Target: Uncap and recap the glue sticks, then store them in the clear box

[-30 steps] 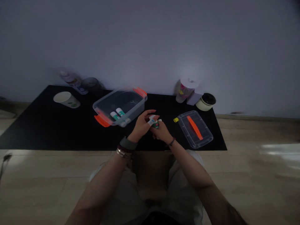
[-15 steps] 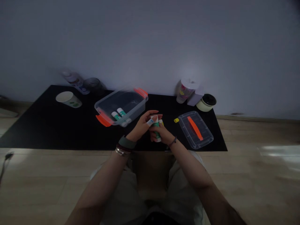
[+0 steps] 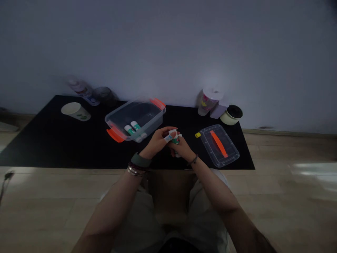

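A green and white glue stick (image 3: 176, 140) is held between both my hands over the front of the black table. My left hand (image 3: 158, 140) grips its white upper end, with the thumb, which wears a white wrap, laid across it. Around the lower body my right hand (image 3: 183, 149) is closed, covering most of it. A second white end shows beside the stick, partly hidden by my fingers. Two more glue sticks (image 3: 132, 128) lie in the clear plastic box (image 3: 154, 125) with orange clips, to the left of my hands. A small yellow cap (image 3: 197, 135) lies to the right.
The clear lid (image 3: 231, 147) with an orange handle lies at the right. Behind it stand a cream pot (image 3: 228, 119), a pale box (image 3: 218, 111) and a lidded tumbler (image 3: 206, 104). At the left are a paper cup (image 3: 76, 111), a bottle (image 3: 83, 92) and a dark glass (image 3: 104, 96).
My right hand has shifted up and turned over the glue stick, so less of its green body shows. My left hand stays on the upper end. The view has moved very slightly.
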The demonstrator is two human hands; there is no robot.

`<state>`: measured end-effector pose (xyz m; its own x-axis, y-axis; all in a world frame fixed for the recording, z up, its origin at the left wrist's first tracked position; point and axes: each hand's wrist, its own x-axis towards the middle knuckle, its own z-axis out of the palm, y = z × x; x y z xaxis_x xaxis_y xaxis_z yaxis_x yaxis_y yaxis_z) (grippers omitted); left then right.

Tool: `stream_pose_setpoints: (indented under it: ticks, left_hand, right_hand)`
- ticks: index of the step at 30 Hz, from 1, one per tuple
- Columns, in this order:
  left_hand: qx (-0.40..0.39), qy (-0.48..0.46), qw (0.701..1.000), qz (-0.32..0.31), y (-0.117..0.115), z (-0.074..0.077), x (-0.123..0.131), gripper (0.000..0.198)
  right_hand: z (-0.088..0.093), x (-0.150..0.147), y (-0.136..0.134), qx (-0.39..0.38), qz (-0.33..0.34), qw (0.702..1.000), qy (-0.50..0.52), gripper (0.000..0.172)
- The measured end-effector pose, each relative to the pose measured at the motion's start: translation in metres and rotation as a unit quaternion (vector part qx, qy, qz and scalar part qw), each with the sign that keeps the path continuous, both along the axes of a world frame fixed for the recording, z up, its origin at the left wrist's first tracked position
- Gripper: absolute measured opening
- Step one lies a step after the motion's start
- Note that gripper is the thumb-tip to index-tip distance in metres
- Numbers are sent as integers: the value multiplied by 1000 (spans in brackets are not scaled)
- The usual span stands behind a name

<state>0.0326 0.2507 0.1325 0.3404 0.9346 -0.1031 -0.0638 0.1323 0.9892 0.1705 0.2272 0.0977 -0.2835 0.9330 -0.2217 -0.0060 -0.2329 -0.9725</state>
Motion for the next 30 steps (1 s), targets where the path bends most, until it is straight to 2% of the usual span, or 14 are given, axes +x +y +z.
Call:
stream_pose_setpoints:
  ticks: [3, 7, 10, 12, 15, 19, 22, 25, 27, 30]
  left_hand:
    - [11, 1, 1000, -21, 0, 2, -5, 54]
    - [11, -24, 998, -58, -2, 3, -9, 53]
    - [5, -57, 997, -56, -3, 5, -8, 55]
    - [11, -76, 997, -18, -1, 9, -10, 57]
    - [49, -92, 990, 92, 10, 19, -22, 56]
    - [147, -76, 951, 261, 40, 31, -59, 56]
    - [196, -18, 927, 320, 68, 32, -87, 55]
    - [174, 90, 914, 356, 94, 26, -103, 44]
    - [152, 216, 906, 330, 106, 20, -107, 36]
    - [124, 395, 883, 222, 115, 11, -108, 32]
  right_hand:
    - [6, 3, -1, -40, 61, 996, 59, 29]
    - [16, 7, -5, -95, 170, 966, 171, 39]
    - [21, 6, -7, -104, 195, 953, 209, 37]
    - [23, 4, -4, -118, 165, 954, 221, 34]
    - [21, 3, 5, -134, 53, 965, 220, 41]
    - [13, 5, 20, -149, -91, 968, 180, 45]
    - [6, 7, 25, -154, -116, 963, 187, 47]
    - [3, 8, 26, -153, -101, 963, 199, 49]
    - [3, 7, 24, -146, -87, 965, 200, 51]
    - [1, 7, 23, -133, -77, 969, 193, 52]
